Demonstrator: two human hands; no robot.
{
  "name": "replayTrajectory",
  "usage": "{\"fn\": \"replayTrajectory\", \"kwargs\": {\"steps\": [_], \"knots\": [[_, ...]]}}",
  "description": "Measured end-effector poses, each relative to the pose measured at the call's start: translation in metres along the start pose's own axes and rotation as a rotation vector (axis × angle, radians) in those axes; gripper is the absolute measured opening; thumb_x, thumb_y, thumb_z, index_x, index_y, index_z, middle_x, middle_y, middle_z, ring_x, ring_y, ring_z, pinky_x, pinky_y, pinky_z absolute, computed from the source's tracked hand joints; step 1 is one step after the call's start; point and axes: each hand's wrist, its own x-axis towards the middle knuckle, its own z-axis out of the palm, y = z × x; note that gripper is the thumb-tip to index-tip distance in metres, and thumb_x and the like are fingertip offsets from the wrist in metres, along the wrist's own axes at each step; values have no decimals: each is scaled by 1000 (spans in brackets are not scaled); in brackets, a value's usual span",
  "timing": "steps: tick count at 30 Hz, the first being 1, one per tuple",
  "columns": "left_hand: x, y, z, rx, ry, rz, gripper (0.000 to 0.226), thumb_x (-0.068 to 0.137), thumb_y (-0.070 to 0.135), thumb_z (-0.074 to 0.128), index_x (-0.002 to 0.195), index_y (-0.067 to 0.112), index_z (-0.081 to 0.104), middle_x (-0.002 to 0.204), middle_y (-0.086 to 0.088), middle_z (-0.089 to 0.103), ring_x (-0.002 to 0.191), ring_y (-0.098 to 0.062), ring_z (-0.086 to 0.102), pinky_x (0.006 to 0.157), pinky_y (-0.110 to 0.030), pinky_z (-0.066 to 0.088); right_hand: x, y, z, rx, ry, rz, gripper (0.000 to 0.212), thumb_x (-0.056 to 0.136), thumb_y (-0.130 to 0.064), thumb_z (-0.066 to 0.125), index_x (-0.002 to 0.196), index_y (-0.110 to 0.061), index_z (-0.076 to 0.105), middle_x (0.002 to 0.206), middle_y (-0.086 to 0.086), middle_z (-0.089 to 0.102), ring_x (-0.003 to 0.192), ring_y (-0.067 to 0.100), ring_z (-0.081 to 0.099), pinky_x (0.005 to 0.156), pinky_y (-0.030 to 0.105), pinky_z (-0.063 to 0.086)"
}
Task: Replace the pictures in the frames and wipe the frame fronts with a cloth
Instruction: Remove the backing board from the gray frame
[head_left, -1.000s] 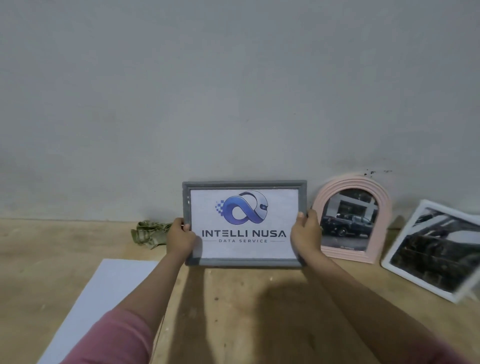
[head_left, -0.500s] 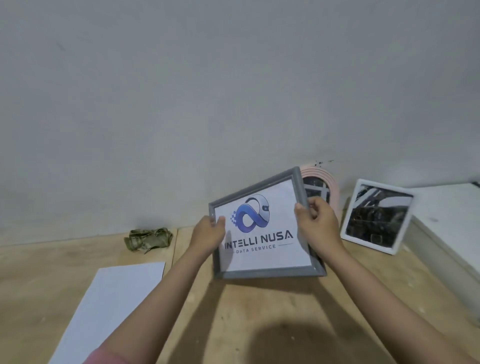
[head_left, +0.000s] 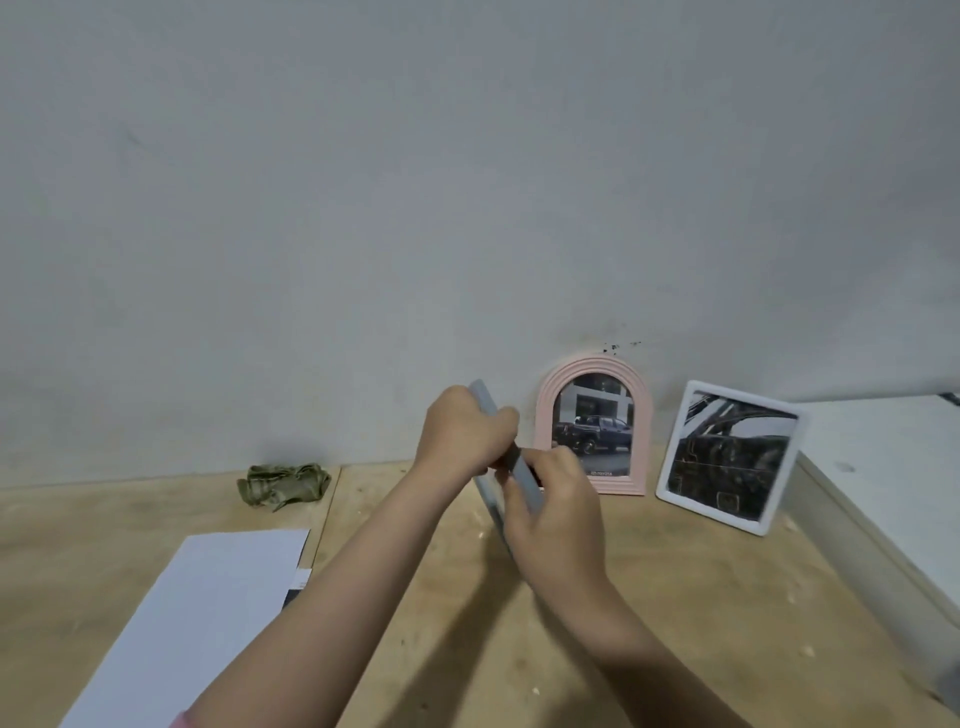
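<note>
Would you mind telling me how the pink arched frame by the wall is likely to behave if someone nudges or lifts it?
The pink arched frame stands upright on a narrow bottom edge by the wall, so a nudge would probably tip it rather than slide it. It looks thin and rigid, likely light. Its glossy front may be glazed, so possibly fragile if it falls on the wooden table.

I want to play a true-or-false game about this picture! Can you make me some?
1. Both hands hold the grey frame. True.
2. The pink arched frame lies flat on the floor. False: it stands against the wall.
3. The green cloth is in the left hand. False: it lies by the wall.
4. The white frame is right of the pink one. True.
5. The right hand is wiping. False: it grips the grey frame.
</note>
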Motion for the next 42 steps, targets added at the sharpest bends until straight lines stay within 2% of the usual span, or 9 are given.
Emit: {"fn": "replayTrajectory", "kwargs": {"steps": [5,11,17,21,26,29,34,38,42], "knots": [[0,-14,-10,-46,55,-102,16,86,9,47,71,4,49,63,-9,50,60,-26,52,62,-43,56,9,29,-19,167,-214,73,41,85,-44,62,117,-18,62,105,-6,60,97,5,57,84,21,46],[-3,-35,-41,-149,-78,-149,13,91,2,49,82,5,57,75,-9,60,67,-25,60,65,-36,57,54,119,-26,136,-184,637,48,97,-45,41,131,-12,47,129,5,55,119,25,51,95,36,39],[-3,-67,-37,-263,-164,-174,16,94,3,51,84,11,61,63,5,67,58,-11,64,64,-32,56,55,184,-17,235,-273,957,48,93,-51,38,108,-12,61,100,11,65,89,31,63,87,47,52],[2,-91,-24,-307,-116,-240,9,94,7,52,93,3,61,73,-5,65,62,-15,62,59,-29,56,44,190,-34,255,-292,992,26,95,-30,45,99,-12,63,99,12,65,89,31,62,87,46,53],[-1,-121,4,-345,20,-328,25,95,22,55,73,8,53,69,-8,56,56,-19,57,54,-26,50,30,215,-48,294,-192,1016,24,95,-27,46,88,-12,63,95,13,66,90,34,63,87,49,53],[-13,-155,31,-212,-39,-435,15,95,10,48,82,10,56,74,-10,58,63,-21,57,61,-25,48,19,230,-51,250,-137,1042,25,90,-25,48,83,-8,65,89,17,68,85,36,65,82,52,54],[-41,-201,71,-75,-95,-456,27,83,-7,48,81,14,64,63,-3,62,52,-10,57,46,-18,42,-4,244,-50,155,-96,1041,20,92,-18,48,95,-10,65,91,13,64,80,32,60,82,43,54],[-50,-235,88,68,-8,-435,22,58,11,51,71,17,67,71,-9,69,69,-24,62,63,-31,47,-23,251,-41,31,-111,1026,17,89,-16,49,94,-13,65,92,9,65,76,29,57,70,33,48],[-56,-241,101,125,69,-417,26,73,-2,56,90,9,73,83,-9,71,81,-24,63,66,-26,41,-35,258,-38,-71,-173,990,16,89,-10,49,90,-16,64,90,6,63,74,25,55,68,28,42]]}}
